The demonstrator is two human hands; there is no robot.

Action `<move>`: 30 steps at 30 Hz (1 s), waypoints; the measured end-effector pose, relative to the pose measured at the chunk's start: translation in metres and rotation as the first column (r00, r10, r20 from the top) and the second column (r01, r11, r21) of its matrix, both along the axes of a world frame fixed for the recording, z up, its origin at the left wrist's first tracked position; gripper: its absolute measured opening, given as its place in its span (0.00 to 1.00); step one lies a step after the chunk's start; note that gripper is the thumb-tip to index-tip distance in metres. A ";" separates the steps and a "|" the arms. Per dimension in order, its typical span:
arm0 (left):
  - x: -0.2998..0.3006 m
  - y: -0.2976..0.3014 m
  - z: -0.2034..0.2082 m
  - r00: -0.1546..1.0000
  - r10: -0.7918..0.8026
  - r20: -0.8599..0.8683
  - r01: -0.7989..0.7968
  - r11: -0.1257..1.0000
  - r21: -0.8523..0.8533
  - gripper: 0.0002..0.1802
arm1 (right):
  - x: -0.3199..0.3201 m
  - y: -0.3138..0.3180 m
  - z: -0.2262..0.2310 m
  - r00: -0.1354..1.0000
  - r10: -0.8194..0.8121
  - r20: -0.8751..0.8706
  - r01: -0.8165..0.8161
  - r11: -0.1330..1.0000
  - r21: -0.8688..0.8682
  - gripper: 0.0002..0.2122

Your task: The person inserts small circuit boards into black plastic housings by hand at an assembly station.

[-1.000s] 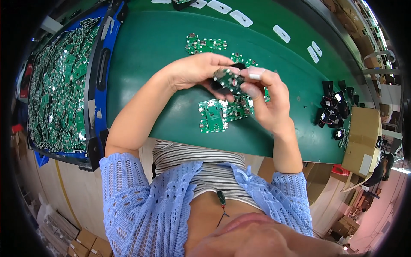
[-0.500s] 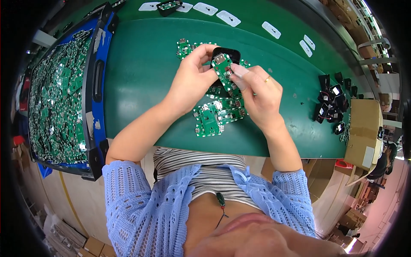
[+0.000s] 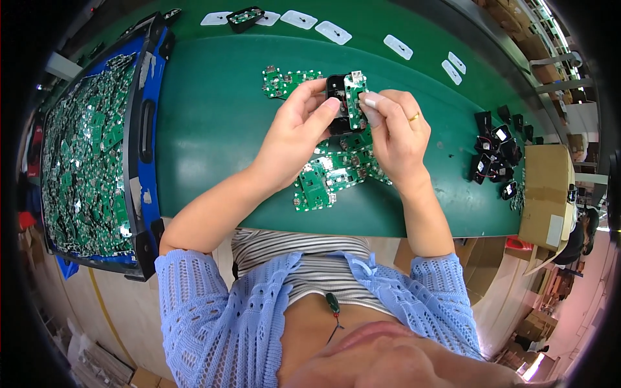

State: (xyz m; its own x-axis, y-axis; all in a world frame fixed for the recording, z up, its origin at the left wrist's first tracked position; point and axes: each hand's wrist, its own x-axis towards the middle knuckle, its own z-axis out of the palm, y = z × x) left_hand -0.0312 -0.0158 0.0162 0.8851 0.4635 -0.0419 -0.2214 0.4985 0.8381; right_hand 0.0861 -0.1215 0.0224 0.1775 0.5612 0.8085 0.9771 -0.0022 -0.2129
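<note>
1. The black case (image 3: 338, 89) looks plastic.
2. The held board (image 3: 354, 111) has shiny metal bits.
3. The bench (image 3: 213, 139) is smooth and shiny.
4. The sleeve (image 3: 191, 301) is bumpy, knitted cloth.

got a crate (image 3: 147, 129) of circuit boards (image 3: 84, 168) left of the table (image 3: 213, 116), loose boards (image 3: 314, 187) mid-table, housings (image 3: 482, 166) piled right, cardboard box (image 3: 545, 194) past those

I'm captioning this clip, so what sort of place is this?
Probably an electronics assembly workshop: a crate of circuit boards, loose boards on the bench, and a held board and black case.
</note>
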 end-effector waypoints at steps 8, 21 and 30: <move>-0.001 0.001 -0.005 1.000 0.012 -0.016 -0.009 0.987 0.163 0.20 | 0.000 0.000 -0.002 0.997 0.073 -0.011 -0.073 0.997 -0.030 0.09; 0.001 0.000 -0.009 0.997 0.066 -0.027 -0.057 0.969 0.242 0.19 | 0.000 0.000 -0.003 0.998 0.035 0.061 -0.030 0.996 -0.081 0.11; -0.003 0.001 -0.006 0.998 0.071 -0.002 -0.066 0.945 0.321 0.18 | -0.005 0.001 0.000 0.989 0.107 0.099 -0.093 0.986 -0.141 0.12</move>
State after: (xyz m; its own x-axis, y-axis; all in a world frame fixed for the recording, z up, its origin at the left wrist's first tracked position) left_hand -0.0339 -0.0152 0.0102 0.8512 0.5137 0.1077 -0.2334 0.1867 0.9543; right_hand 0.0813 -0.1208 0.0219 0.0323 0.6773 0.7350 0.9908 0.0748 -0.1125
